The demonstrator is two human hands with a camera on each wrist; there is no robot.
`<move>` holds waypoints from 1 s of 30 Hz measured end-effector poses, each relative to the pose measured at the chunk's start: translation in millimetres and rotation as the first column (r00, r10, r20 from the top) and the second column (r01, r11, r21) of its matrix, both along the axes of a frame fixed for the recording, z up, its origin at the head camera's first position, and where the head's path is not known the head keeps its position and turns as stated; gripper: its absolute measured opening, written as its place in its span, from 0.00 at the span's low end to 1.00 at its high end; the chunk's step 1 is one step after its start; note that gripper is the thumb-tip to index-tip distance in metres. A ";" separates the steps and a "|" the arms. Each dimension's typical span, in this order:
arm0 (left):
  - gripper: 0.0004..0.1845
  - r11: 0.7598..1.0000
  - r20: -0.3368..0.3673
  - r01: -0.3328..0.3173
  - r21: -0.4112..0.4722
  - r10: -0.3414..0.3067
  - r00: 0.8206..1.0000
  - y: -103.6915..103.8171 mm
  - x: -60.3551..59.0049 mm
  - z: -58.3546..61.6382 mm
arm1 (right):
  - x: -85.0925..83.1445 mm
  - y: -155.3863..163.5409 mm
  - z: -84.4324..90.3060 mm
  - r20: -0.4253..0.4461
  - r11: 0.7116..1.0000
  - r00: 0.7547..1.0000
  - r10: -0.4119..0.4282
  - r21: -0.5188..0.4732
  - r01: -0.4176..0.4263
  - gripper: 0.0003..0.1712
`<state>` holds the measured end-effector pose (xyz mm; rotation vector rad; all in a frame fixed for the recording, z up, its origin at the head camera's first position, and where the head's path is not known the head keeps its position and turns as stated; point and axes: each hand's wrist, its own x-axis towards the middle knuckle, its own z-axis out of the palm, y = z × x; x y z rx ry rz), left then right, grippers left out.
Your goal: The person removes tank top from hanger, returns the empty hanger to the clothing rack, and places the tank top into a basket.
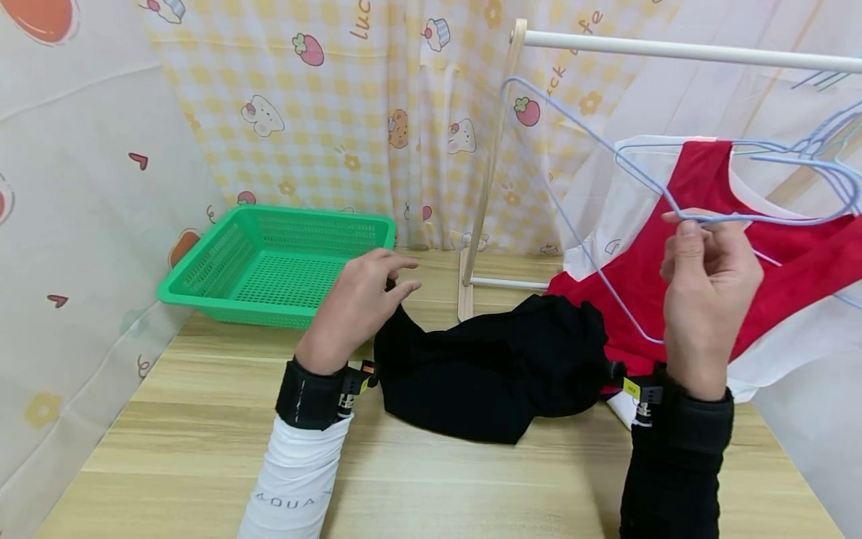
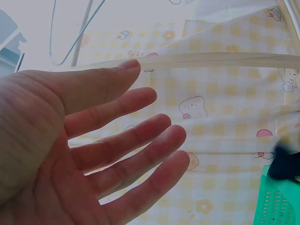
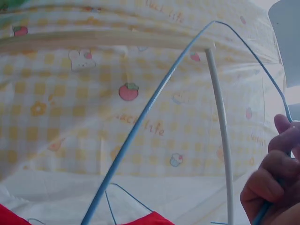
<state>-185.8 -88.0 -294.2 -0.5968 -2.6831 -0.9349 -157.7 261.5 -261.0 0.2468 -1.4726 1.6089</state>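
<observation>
My right hand (image 1: 710,284) pinches a light blue wire clothes hanger (image 1: 586,127) between thumb and fingers, up in front of the rack. The hanger is turned sideways, with one shoulder corner pointing left. In the right wrist view, the fingers (image 3: 272,176) curl round the blue wire (image 3: 140,117). My left hand (image 1: 357,303) is empty, its fingers apart and slightly bent; the left wrist view shows the bare palm (image 2: 42,173). Just right of that hand, a crumpled black garment (image 1: 471,374) lies on the wooden table (image 1: 269,427), part of it reaching up behind the fingers.
A green plastic basket (image 1: 276,311) stands at the back left. On the right is a clothes rack with a white rail (image 1: 673,49) and a wooden post (image 1: 491,165). A red and white sleeveless top (image 1: 646,262) is on a hanger there, beside several other hangers (image 1: 831,138).
</observation>
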 end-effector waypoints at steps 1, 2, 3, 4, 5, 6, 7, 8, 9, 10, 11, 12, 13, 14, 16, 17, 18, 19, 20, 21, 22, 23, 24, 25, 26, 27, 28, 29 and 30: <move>0.18 1.000 -0.003 -0.003 -0.002 0.003 1.000 -0.1 0.2 0.4 | 0.7 0.7 1.5 0.000 0.999 0.999 -0.043 0.002 0.043 0.12; 0.18 1.000 -0.005 -0.007 -0.003 0.007 1.000 -0.5 0.2 0.7 | 1.1 1.3 3.1 0.001 0.997 0.997 -0.080 0.004 0.080 0.12; 0.17 1.000 -0.006 -0.011 -0.004 0.011 1.000 -1.1 0.1 0.9 | 1.4 1.4 4.6 -0.001 0.995 0.995 -0.104 0.002 0.104 0.11; 0.17 1.000 -0.005 -0.015 -0.007 0.015 1.000 -1.6 0.3 1.2 | 1.7 1.3 5.8 -0.003 0.993 0.993 -0.120 -0.005 0.120 0.11; 0.17 1.000 -0.004 -0.017 -0.007 0.017 1.000 -2.2 0.2 1.3 | 1.8 1.2 6.8 0.002 0.989 0.989 -0.150 0.008 0.150 0.11; 0.17 1.000 -0.003 -0.019 -0.007 0.019 1.000 -2.8 0.2 1.4 | 1.6 1.2 7.9 0.011 0.983 0.983 -0.184 0.025 0.184 0.11; 0.17 1.000 -0.002 -0.020 -0.004 0.020 1.000 -3.6 0.2 1.5 | 1.1 1.4 8.8 0.025 0.975 0.975 -0.219 0.052 0.218 0.11; 0.17 1.000 -0.002 -0.022 -0.003 0.022 1.000 -4.1 0.1 1.5 | 0.4 1.6 10.0 0.048 0.967 0.967 -0.249 0.071 0.245 0.11; 0.17 1.000 0.000 -0.023 0.001 0.023 1.000 -4.7 0.1 1.6 | -0.8 2.2 11.3 0.075 0.955 0.955 -0.286 0.102 0.278 0.11; 0.17 1.000 0.002 -0.024 0.004 0.024 1.000 -5.0 0.5 2.1 | -2.7 3.0 12.8 0.103 0.939 0.939 -0.328 0.145 0.312 0.12; 0.17 1.000 0.004 -0.025 0.006 0.025 1.000 -5.4 0.5 2.4 | -5.3 4.2 14.5 0.131 0.920 0.921 -0.367 0.196 0.339 0.13; 0.17 1.000 0.006 -0.026 0.009 0.026 1.000 -5.7 0.7 2.9 | -8.6 5.4 16.4 0.154 0.905 0.907 -0.391 0.242 0.349 0.14; 0.17 1.000 0.008 -0.027 0.011 0.027 1.000 -5.8 0.9 3.2 | -12.2 6.5 18.7 0.173 0.889 0.894 -0.412 0.292 0.353 0.14; 0.17 1.000 0.011 -0.026 0.012 0.026 1.000 -5.9 1.3 3.6 | -16.6 7.5 21.7 0.191 0.877 0.885 -0.424 0.332 0.348 0.15; 0.18 1.000 0.019 -0.022 0.010 0.022 1.000 -5.8 1.6 4.2 | -26.0 8.1 28.9 0.209 0.846 0.873 -0.441 0.423 0.326 0.18; 0.18 1.000 0.023 -0.021 0.009 0.021 1.000 -5.8 1.5 4.0 | -31.5 7.9 33.5 0.216 0.831 0.870 -0.444 0.464 0.309 0.19; 0.18 1.000 0.025 -0.019 0.009 0.019 1.000 -5.8 1.4 3.8 | -37.0 7.0 38.7 0.226 0.821 0.870 -0.439 0.494 0.286 0.19; 0.18 1.000 0.028 -0.018 0.008 0.017 0.999 -5.8 1.4 3.6 | -42.2 5.8 44.3 0.237 0.810 0.868 -0.437 0.524 0.265 0.20; 0.18 1.000 0.030 -0.016 0.008 0.016 0.999 -5.8 1.5 3.5 | -47.7 4.1 50.1 0.246 0.799 0.867 -0.434 0.550 0.244 0.20; 0.18 1.000 0.032 -0.017 0.006 0.017 0.999 -5.7 1.4 3.2 | -52.7 2.1 55.9 0.252 0.784 0.865 -0.433 0.578 0.224 0.21; 0.18 1.000 0.032 -0.017 0.006 0.016 0.999 -5.6 1.5 3.1 | -58.2 -0.1 61.4 0.255 0.770 0.865 -0.432 0.604 0.207 0.22; 0.18 1.000 0.034 -0.017 0.007 0.017 0.999 -5.6 1.7 2.9 | -63.2 -2.4 66.6 0.257 0.754 0.865 -0.430 0.630 0.188 0.22; 0.18 1.000 0.032 -0.016 0.007 0.016 0.999 -5.6 1.8 2.7 | -67.6 -5.2 71.8 0.260 0.739 0.867 -0.426 0.652 0.168 0.23; 0.18 1.000 0.031 -0.016 0.008 0.016 0.999 -5.5 2.1 2.6 | -72.3 -8.1 76.8 0.260 0.720 0.867 -0.425 0.677 0.151 0.24; 0.18 1.000 0.030 -0.015 0.007 0.015 0.999 -5.5 2.4 2.5 | -76.9 -11.3 81.4 0.258 0.701 0.869 -0.423 0.700 0.133 0.24; 0.18 1.000 0.028 -0.015 0.006 0.015 1.000 -5.4 2.3 2.1 | -81.1 -14.5 85.7 0.261 0.682 0.870 -0.419 0.723 0.112 0.24; 0.18 1.000 0.026 -0.014 0.006 0.014 1.000 -5.5 2.1 1.8 | -85.3 -17.9 89.8 0.261 0.663 0.872 -0.414 0.743 0.092 0.24; 0.18 1.000 0.025 -0.015 0.005 0.015 1.000 -5.5 2.2 1.7 | -89.4 -21.1 93.8 0.263 0.643 0.873 -0.410 0.762 0.072 0.24; 0.18 1.000 0.023 -0.015 0.003 0.014 1.000 -5.4 2.2 1.5 | -93.6 -24.5 97.5 0.262 0.626 0.876 -0.406 0.777 0.057 0.24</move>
